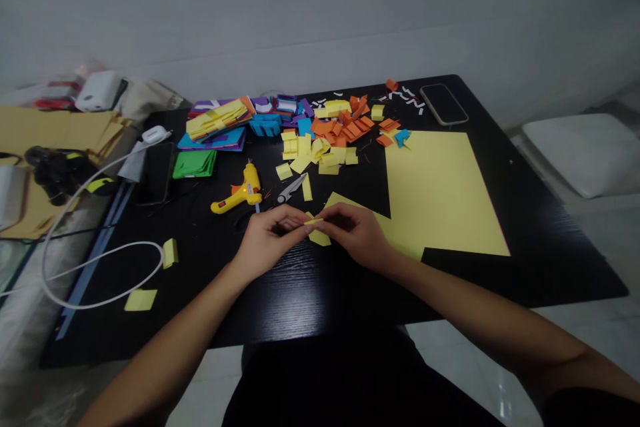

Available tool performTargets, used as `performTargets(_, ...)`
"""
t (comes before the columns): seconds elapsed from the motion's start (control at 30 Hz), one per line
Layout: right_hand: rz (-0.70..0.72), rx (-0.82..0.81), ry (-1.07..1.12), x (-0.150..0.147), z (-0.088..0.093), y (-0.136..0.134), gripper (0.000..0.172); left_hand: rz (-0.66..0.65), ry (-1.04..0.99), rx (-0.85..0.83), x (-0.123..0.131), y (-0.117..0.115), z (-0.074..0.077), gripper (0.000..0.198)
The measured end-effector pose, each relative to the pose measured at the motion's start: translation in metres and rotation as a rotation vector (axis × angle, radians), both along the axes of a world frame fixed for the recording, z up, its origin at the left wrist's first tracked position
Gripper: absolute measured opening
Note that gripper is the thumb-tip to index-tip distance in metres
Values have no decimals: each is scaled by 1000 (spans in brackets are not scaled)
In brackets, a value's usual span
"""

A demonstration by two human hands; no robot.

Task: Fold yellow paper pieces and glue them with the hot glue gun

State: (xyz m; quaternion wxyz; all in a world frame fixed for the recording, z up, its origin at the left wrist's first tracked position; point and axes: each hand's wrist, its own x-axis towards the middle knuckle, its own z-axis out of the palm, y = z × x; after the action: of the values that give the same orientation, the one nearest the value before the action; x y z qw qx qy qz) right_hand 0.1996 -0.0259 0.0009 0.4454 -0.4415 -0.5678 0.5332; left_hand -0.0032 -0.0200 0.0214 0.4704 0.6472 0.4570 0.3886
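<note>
Between the fingertips of both hands is a small strip of yellow paper [313, 221], seen nearly edge-on above the front of the table. My left hand [270, 237] pinches its left end, and my right hand [354, 232] pinches the right end. Just beneath lies another yellow paper piece [320, 237], partly covered by the fingers. Beyond my left hand are scissors [291, 189] with their blades apart, handles partly hidden. A yellow glue gun [243, 191] lies left of them. A large yellow sheet [445, 193] with cut-out edges spreads to the right of my right hand.
Loose yellow pieces [320, 153] and orange pieces [345, 127] pile at the back. Folded paper stacks [220, 120] and green paper [195, 164] lie at the back left. A white cable [45, 260] loops over the left side. One phone [444, 105] rests at the back right.
</note>
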Motion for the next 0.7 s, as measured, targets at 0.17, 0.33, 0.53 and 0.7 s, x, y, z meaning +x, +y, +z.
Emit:
performTargets(0.17, -30, 56, -1, 0, -3, 0, 14, -41, 15, 33, -2, 0, 1, 16)
performTargets(0.33, -50, 33, 20, -1, -4, 0, 15, -30, 105, 136, -3, -1, 0, 13)
performTargets(0.53, -28, -45, 71, -1, -4, 0, 26, 4, 30, 53, 0, -2, -2, 16)
performTargets(0.7, 6, -86, 43, -1, -3, 2, 22, 13, -31, -25, 3, -2, -2, 16)
